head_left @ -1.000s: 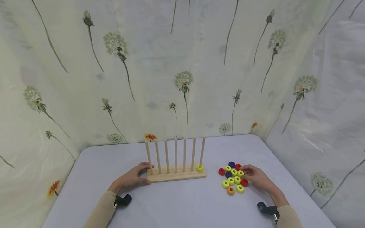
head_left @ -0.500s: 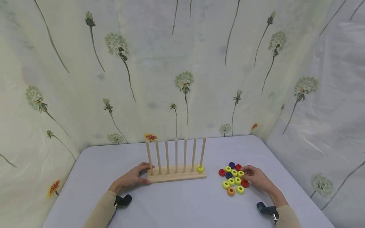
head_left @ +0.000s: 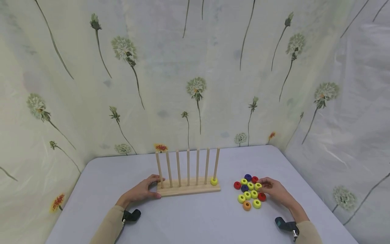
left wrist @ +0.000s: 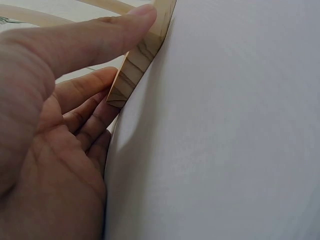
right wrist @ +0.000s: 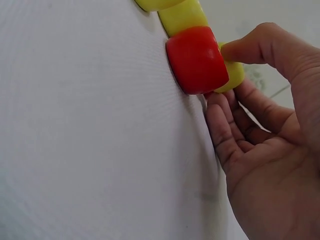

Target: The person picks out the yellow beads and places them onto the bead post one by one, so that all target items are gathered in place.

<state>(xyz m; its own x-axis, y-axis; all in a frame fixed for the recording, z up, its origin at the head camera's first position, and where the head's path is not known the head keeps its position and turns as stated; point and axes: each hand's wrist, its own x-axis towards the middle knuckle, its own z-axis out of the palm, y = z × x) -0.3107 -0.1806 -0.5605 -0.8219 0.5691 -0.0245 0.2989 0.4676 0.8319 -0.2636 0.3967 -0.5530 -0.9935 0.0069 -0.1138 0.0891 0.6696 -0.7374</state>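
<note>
A wooden peg rack [head_left: 195,190] stands on the table, with a row of several upright pegs along its base. One yellow bead [head_left: 214,181] sits at the foot of its rightmost peg. My left hand [head_left: 141,190] grips the left end of the base between thumb and fingers; the base's grained end [left wrist: 132,72] shows in the left wrist view. At the right side of the bead cluster, my right hand [head_left: 275,192] pinches a yellow bead [right wrist: 232,75] between thumb and fingers. A red bead [right wrist: 197,60] lies right beside it, partly covering it in the right wrist view.
Several loose beads lie close together right of the rack: yellow ones [head_left: 247,195], dark blue ones [head_left: 248,177], red ones [head_left: 237,185] and an orange one [head_left: 246,205]. Behind the white table [head_left: 198,223] hangs a flower-print curtain [head_left: 164,84].
Both hands, the rack and the beads keep their places. Only a slight shift of the head view shows.
</note>
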